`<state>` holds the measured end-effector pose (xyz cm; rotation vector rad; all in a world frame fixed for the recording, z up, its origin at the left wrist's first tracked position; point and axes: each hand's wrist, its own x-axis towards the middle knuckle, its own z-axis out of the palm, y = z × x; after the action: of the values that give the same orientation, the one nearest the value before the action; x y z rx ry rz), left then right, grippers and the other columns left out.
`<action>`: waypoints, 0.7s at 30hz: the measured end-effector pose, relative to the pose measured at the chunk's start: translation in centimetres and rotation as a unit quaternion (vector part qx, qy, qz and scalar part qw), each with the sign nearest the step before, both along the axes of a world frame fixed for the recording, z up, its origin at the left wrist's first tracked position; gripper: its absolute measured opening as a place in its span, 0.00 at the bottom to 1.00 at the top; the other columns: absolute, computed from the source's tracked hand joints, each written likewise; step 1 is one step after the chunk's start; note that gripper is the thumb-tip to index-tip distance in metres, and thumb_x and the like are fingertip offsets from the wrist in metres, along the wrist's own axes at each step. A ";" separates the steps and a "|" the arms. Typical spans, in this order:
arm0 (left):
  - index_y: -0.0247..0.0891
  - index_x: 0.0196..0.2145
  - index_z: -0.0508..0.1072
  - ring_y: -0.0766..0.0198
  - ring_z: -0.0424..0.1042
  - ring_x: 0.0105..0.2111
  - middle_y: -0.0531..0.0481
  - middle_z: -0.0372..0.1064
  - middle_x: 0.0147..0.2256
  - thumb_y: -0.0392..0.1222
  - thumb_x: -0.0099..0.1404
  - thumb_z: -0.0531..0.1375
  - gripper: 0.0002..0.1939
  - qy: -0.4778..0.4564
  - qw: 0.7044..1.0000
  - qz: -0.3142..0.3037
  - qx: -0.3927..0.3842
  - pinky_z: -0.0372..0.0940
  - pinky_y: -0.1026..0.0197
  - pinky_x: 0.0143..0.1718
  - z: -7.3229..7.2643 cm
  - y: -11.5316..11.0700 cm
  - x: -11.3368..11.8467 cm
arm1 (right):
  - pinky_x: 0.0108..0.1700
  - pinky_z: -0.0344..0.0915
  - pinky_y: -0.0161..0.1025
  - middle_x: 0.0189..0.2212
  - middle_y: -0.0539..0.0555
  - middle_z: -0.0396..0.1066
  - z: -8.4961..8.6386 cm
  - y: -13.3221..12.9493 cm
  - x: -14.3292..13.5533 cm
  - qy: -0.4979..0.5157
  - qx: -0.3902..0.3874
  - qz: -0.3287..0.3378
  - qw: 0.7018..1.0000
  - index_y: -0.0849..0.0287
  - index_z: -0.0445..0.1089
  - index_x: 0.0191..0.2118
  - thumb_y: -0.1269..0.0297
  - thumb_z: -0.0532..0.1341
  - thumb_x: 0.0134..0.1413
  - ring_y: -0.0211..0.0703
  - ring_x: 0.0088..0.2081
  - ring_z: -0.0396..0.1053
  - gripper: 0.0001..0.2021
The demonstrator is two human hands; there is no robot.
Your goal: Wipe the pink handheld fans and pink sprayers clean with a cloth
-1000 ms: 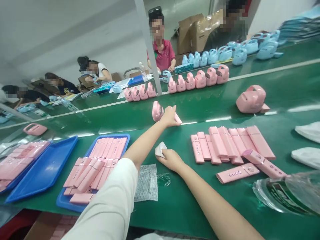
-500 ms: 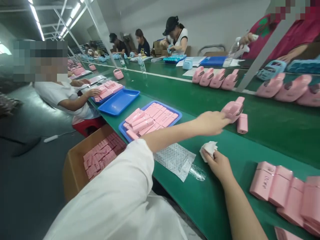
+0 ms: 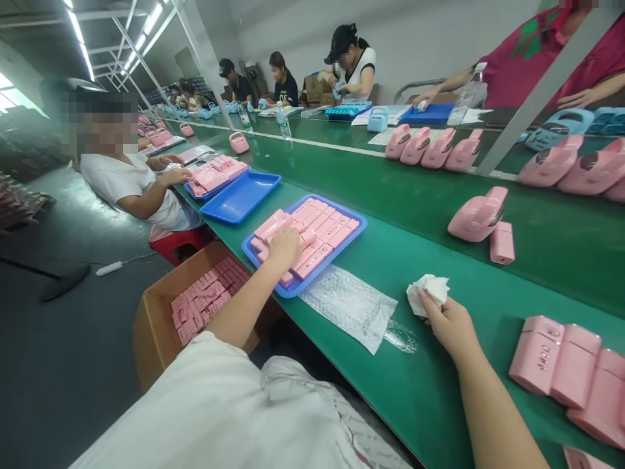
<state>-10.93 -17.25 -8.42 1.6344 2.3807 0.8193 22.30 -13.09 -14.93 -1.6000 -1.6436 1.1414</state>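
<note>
My left hand (image 3: 284, 249) is closed around one of the pink blocks in a blue tray (image 3: 361, 228), its fingertips hidden among the blocks. Rows of pink blocks (image 3: 322, 225) fill the tray. My right hand (image 3: 446, 319) pinches a crumpled white cloth (image 3: 428, 294) just above the green table (image 3: 375, 397). Between the hands lies a bubble-wrap pouch (image 3: 349, 306). Beyond my right hand, a pink handled case (image 3: 476, 215) stands beside a small upright pink block (image 3: 502, 243). Several larger pink blocks (image 3: 537, 355) lie at the right.
A cardboard box (image 3: 146, 326) of pink pieces is below the table edge. Another blue tray (image 3: 241, 197) lies farther left, near a seated person (image 3: 127, 182). Pink cases (image 3: 430, 150) line the far side before a slanted white post (image 3: 537, 98). Other people sit opposite.
My left hand has left the pink handled case and moved left to the blocks in the tray. The case now stands alone on the table. My right hand still holds the cloth.
</note>
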 end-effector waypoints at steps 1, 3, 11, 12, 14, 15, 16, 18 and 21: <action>0.36 0.33 0.69 0.40 0.65 0.50 0.35 0.68 0.41 0.46 0.57 0.62 0.11 -0.020 1.000 -0.020 0.003 0.59 0.40 0.53 0.2 0.0 0.4 | 0.24 0.59 0.40 0.15 0.55 0.66 0.0 0.0 0.1 0.035 -0.016 -0.029 0.999 0.57 0.64 0.18 0.38 0.57 0.36 0.45 0.19 0.64 0.24; 0.37 0.39 0.69 0.48 0.69 0.47 0.39 0.68 0.44 0.48 0.57 0.63 0.15 -0.067 0.995 -0.072 0.010 0.64 0.47 0.49 0.6 0.0 1.9 | 0.19 0.56 0.38 0.13 0.54 0.65 0.0 0.0 0.2 0.113 -0.056 -0.104 0.987 0.58 0.64 0.19 0.39 0.59 0.38 0.42 0.17 0.62 0.23; 0.34 0.41 0.71 0.64 0.74 0.29 0.45 0.73 0.36 0.51 0.56 0.66 0.21 -0.680 0.668 -0.301 -0.037 0.68 0.62 0.30 -0.3 1.9 14.1 | 0.19 0.63 0.35 0.20 0.49 0.70 0.0 1.0 -0.3 0.358 -0.016 -0.268 0.894 0.60 0.67 0.30 0.42 0.60 0.43 0.38 0.19 0.67 0.22; 0.33 0.38 0.72 0.66 0.72 0.26 0.46 0.73 0.33 0.50 0.58 0.65 0.18 -0.714 0.634 -0.292 -0.064 0.65 0.65 0.26 -0.7 2.2 15.6 | 0.20 0.63 0.35 0.20 0.49 0.70 0.0 1.1 -0.2 0.364 -0.002 -0.269 0.891 0.60 0.67 0.30 0.42 0.61 0.42 0.38 0.20 0.67 0.23; 0.30 0.36 0.72 0.70 0.68 0.20 0.46 0.72 0.30 0.47 0.64 0.59 0.13 -0.759 0.589 -0.254 -0.112 0.59 0.68 0.19 -1.7 2.6 17.9 | 0.23 0.66 0.35 0.22 0.50 0.72 0.1 1.0 -0.2 0.375 0.027 -0.265 0.888 0.61 0.69 0.30 0.42 0.62 0.41 0.39 0.22 0.68 0.24; 0.30 0.35 0.71 0.71 0.66 0.18 0.46 0.72 0.29 0.44 0.67 0.55 0.13 -0.773 0.576 -0.229 -0.136 0.56 0.69 0.16 -2.2 2.7 18.8 | 0.26 0.67 0.35 0.23 0.51 0.73 0.1 0.9 -0.2 0.380 0.039 -0.261 0.886 0.62 0.70 0.31 0.42 0.63 0.41 0.39 0.24 0.70 0.24; 0.30 0.35 0.71 0.72 0.65 0.16 0.46 0.71 0.27 0.43 0.69 0.51 0.14 -0.783 0.566 -0.202 -0.161 0.54 0.69 0.15 -2.7 2.7 19.3 | 0.29 0.68 0.36 0.25 0.51 0.73 0.1 0.8 -0.3 0.386 0.049 -0.259 0.884 0.62 0.70 0.31 0.42 0.63 0.41 0.39 0.26 0.71 0.24; 0.30 0.35 0.70 0.72 0.63 0.14 0.47 0.69 0.25 0.44 0.72 0.45 0.19 -0.791 0.553 -0.160 -0.208 0.53 0.69 0.13 -3.5 2.6 19.8 | 0.34 0.69 0.36 0.29 0.52 0.74 0.2 0.5 -0.4 0.400 0.068 -0.247 0.880 0.62 0.71 0.33 0.42 0.63 0.43 0.40 0.31 0.72 0.24; 0.32 0.37 0.69 0.72 0.60 0.12 0.50 0.67 0.22 0.52 0.72 0.40 0.25 -0.791 0.538 -0.140 -0.255 0.51 0.70 0.11 -3.9 2.3 19.6 | 0.34 0.68 0.37 0.27 0.51 0.73 0.1 0.0 -0.5 0.399 0.100 -0.202 0.889 0.60 0.72 0.34 0.41 0.61 0.47 0.40 0.31 0.71 0.24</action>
<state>8.68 -14.93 -12.29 0.3583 0.7690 0.7704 21.84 -13.07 -14.79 -1.0405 -0.8070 1.1350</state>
